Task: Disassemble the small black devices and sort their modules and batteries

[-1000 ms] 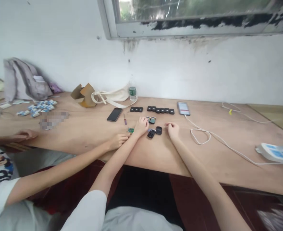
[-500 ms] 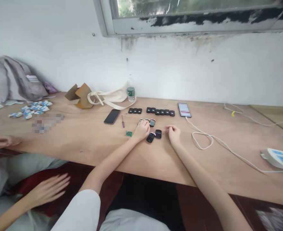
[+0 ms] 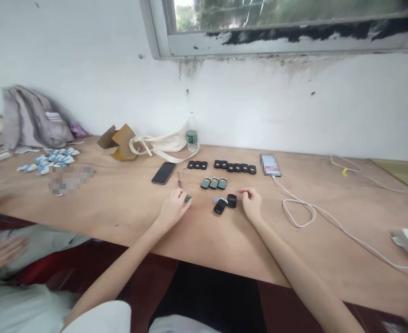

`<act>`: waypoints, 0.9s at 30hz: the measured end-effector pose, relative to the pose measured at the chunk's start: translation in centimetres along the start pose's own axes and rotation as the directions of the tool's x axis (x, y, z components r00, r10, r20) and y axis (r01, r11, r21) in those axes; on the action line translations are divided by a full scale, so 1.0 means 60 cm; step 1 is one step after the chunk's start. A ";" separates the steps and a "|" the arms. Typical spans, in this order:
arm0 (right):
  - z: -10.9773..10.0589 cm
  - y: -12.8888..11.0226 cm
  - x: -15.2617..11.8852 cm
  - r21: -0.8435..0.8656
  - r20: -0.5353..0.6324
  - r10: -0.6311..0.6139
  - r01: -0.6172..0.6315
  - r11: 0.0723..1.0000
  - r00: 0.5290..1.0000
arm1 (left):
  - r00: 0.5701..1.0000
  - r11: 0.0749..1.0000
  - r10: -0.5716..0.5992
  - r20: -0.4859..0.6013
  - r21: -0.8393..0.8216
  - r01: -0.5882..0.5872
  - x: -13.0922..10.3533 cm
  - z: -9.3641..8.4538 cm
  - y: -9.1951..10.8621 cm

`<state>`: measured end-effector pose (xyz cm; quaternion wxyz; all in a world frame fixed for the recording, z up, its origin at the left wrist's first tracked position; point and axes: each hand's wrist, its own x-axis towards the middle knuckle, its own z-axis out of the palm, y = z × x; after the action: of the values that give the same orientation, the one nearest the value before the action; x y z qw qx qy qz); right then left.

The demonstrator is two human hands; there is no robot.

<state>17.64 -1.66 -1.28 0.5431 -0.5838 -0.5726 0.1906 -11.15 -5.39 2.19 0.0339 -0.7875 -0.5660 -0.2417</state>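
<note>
My left hand (image 3: 173, 206) has its fingers closed on a small green circuit board (image 3: 187, 199), low over the table. My right hand (image 3: 252, 203) rests on the table with its fingers curled in, and nothing shows in them. Just left of it lie a flat black cover (image 3: 231, 200) and an open black casing (image 3: 220, 206) with buttonlike cutouts. A bluish piece (image 3: 216, 200) pokes out beside the casing. Behind these, three opened black casings with grey-green inner faces (image 3: 214, 183) form a short row. A thin screwdriver (image 3: 179, 180) lies beyond my left fingers.
Closed black fobs (image 3: 237, 168) line the back, with three more (image 3: 197, 165) to their left. A dark phone (image 3: 163, 173), a charging phone (image 3: 270, 165) with a white cable (image 3: 323, 219), a water bottle (image 3: 191, 135) and an opened carton (image 3: 118, 142) stand around. Another person sits at left.
My left hand has moved left and nearer from the row of opened casings, uncovering them, and has taken hold of the green circuit board. My right hand keeps its pose.
</note>
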 end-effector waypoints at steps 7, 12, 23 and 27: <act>0.005 0.014 0.005 0.019 -0.005 0.056 -0.055 0.998 0.998 | 0.971 0.987 0.124 0.204 -0.126 -0.100 -0.056 0.011 -0.013; 0.005 0.020 0.008 0.071 0.004 0.156 -0.155 0.985 0.988 | 0.964 0.985 0.100 0.248 -0.164 -0.060 -0.035 0.030 0.007; -0.002 -0.021 -0.015 -0.207 0.151 -0.193 0.222 0.953 0.970 | 0.956 0.952 0.217 0.199 -0.260 -0.163 0.018 0.083 0.066; 0.007 -0.041 -0.041 -0.293 0.301 -0.317 0.404 0.867 0.899 | 0.947 0.915 0.262 0.187 -0.361 -0.182 0.043 0.105 0.075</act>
<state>15.51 -4.22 -0.32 0.3830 -0.5246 -0.7586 0.0505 -4.30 -2.67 -1.28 -0.1407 -0.8636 -0.4223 -0.2367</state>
